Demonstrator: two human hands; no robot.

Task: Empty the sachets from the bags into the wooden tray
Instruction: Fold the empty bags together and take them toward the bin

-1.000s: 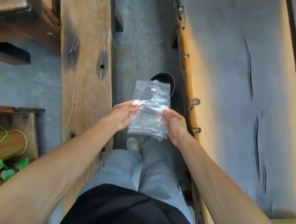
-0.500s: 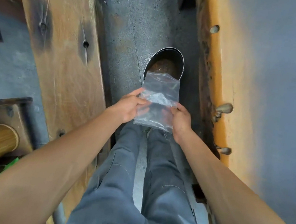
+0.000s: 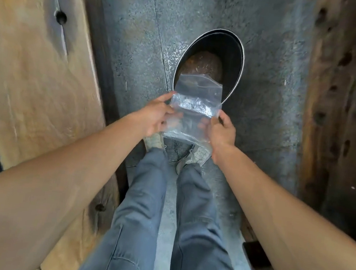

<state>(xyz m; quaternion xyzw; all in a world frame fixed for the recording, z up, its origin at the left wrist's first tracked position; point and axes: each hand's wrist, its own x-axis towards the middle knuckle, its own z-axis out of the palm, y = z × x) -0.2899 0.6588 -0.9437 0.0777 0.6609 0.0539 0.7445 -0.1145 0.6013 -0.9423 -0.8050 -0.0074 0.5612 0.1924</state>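
Note:
Both of my hands hold one clear plastic bag point(image 3: 193, 105) in front of me, above the floor. My left hand point(image 3: 156, 115) pinches its left edge and my right hand point(image 3: 221, 130) pinches its right edge. The bag looks flat and crumpled, and I see no sachet inside it. Its far end hangs over the rim of a dark metal bin point(image 3: 239, 59) that stands on the grey floor just beyond my hands. Brown matter lies at the bottom of the bin. No wooden tray is in view.
A long wooden bench point(image 3: 33, 70) runs along the left. The dark wooden side of a table point(image 3: 346, 100) rises on the right. Between them is a narrow strip of grey floor point(image 3: 141, 28), with my legs in grey trousers and my shoes below my hands.
The view has dipped down and closer to the bin. My hands have carried the bag forward until its far end reaches over the bin's rim.

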